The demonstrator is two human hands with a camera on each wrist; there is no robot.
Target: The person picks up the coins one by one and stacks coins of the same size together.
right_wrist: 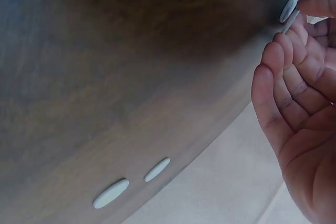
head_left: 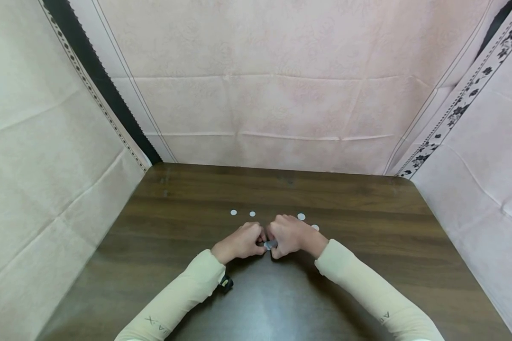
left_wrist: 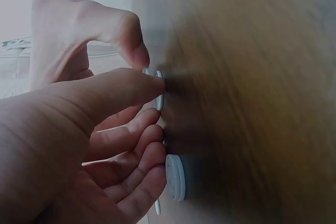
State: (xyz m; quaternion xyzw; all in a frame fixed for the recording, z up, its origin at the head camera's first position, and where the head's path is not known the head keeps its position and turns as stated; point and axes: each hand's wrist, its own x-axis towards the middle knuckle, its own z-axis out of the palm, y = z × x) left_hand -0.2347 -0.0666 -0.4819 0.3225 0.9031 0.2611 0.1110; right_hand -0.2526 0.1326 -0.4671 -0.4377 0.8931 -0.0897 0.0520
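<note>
Over the middle of the table my left hand (head_left: 241, 242) and right hand (head_left: 293, 235) meet, fingers curled inward. Between them sits a small pale round disc (head_left: 271, 244), partly covered by the fingers. Seen from the left wrist, the left thumb lies across a white disc (left_wrist: 160, 100), close to the right hand's fingertips. Two thin discs (right_wrist: 290, 8) show side by side at the right thumb and fingertips in the right wrist view. Both hands appear to pinch at these discs; which fingers bear on which one is partly hidden.
Beyond the hands, white discs lie on the brown wooden table (head_left: 175, 237): two on the left, one a disc (head_left: 233, 212), and two on the right, one a disc (head_left: 301, 216). Pale cloth (head_left: 260, 109) hangs behind the table and along both sides.
</note>
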